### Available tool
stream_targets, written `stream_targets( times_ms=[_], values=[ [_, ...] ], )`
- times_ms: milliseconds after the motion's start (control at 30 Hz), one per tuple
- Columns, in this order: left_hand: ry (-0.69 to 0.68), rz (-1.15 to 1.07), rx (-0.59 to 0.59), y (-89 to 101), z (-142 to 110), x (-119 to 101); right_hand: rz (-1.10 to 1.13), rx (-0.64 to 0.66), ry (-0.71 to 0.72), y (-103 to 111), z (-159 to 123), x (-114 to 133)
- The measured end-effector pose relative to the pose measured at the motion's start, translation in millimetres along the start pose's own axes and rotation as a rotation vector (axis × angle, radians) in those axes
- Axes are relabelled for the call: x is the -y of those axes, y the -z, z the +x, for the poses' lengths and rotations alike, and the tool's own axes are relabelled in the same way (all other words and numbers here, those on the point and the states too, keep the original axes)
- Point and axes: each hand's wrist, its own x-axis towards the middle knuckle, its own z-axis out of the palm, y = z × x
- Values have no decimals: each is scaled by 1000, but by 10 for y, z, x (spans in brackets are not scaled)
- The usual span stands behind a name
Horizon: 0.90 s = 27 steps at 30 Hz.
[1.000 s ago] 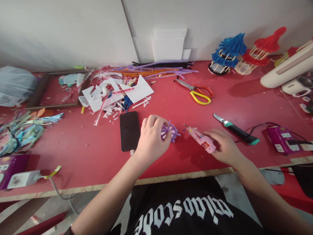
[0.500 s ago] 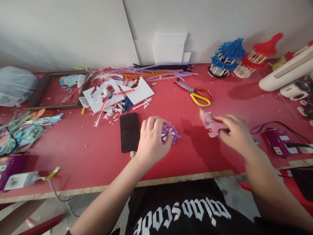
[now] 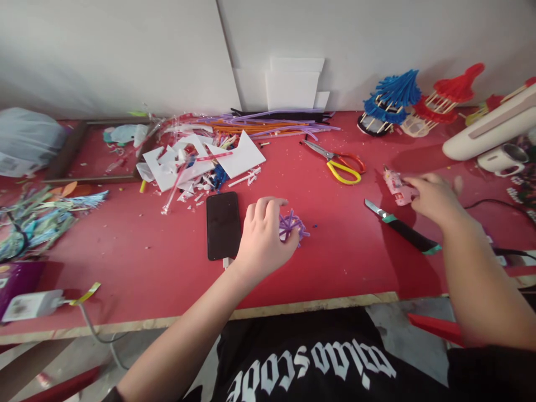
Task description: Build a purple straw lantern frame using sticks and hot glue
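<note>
A small round piece of purple pipe cleaners [image 3: 290, 224], spiky at its rim with a pale middle, is at the centre front of the table. My left hand [image 3: 264, 231] curls loosely around its left side, index finger stretched above it and thumb at its lower edge; the other fingers hide part of it. Off to the right, my right hand [image 3: 435, 201] has a pink hot glue gun [image 3: 397, 188] by its handle, nozzle pointing away to the upper left. A utility knife [image 3: 404, 230] with its blade out lies just below the glue gun.
Scissors [image 3: 335, 162] lie behind the hands. A phone [image 3: 223, 226] is beside my left hand, near paper scraps [image 3: 188, 162] and pipe cleaners [image 3: 272, 124]. Blue [image 3: 389, 103] and red [image 3: 452, 100] pavilion models and a mug [image 3: 502, 160] stand at back right.
My right hand has carried the glue gun right and away from the purple piece, past the utility knife. My left hand stays at the piece, its index finger lifted a little.
</note>
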Motion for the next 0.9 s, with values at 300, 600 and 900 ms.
stream_targets(
  times_ms=[300, 600, 900],
  values=[
    [108, -378, -218, -68, -184, 127, 132, -74, 213, 180, 118, 871],
    [205, -477, -174, -480, -646, 225, 102, 149, 221, -113, 609, 1269],
    [299, -477, -110, -466, -447, 176, 153, 316, 127, 7, 671, 1350]
  ],
)
